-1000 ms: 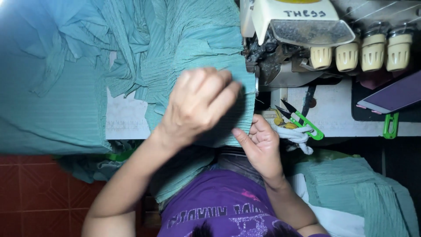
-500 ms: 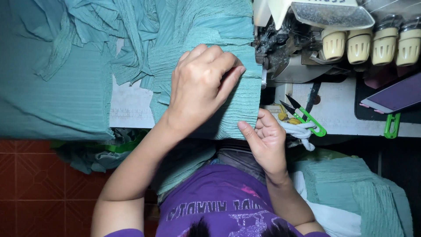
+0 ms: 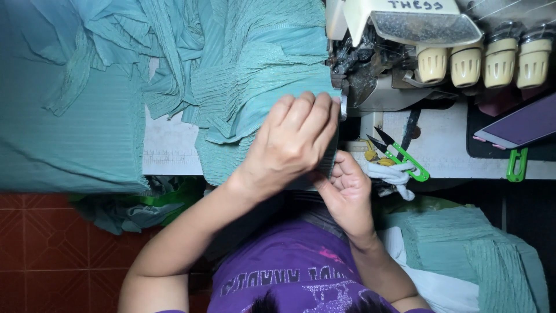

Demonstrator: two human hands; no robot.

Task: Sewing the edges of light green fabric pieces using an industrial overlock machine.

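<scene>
Here we see the left hand (image 3: 292, 142) lying flat, fingers together, palm down on the teal ribbed fabric (image 3: 255, 87), pinning it to the worktop (image 3: 174, 153) just beside the overlock sewing machine (image 3: 405, 52); its fingertips (image 3: 324, 110) reach almost to the machine's needle area. The right hand (image 3: 347, 194) sits below, at the worktop's near edge, its grip closed in a pinch on the fabric's lower edge. The fabric spreads leftward from the machine in loose folds. Just right of the right hand lie green-handled thread snips (image 3: 402, 153) on a white rag (image 3: 394, 174), and three cream tension knobs (image 3: 483, 61) line the machine's front.
</scene>
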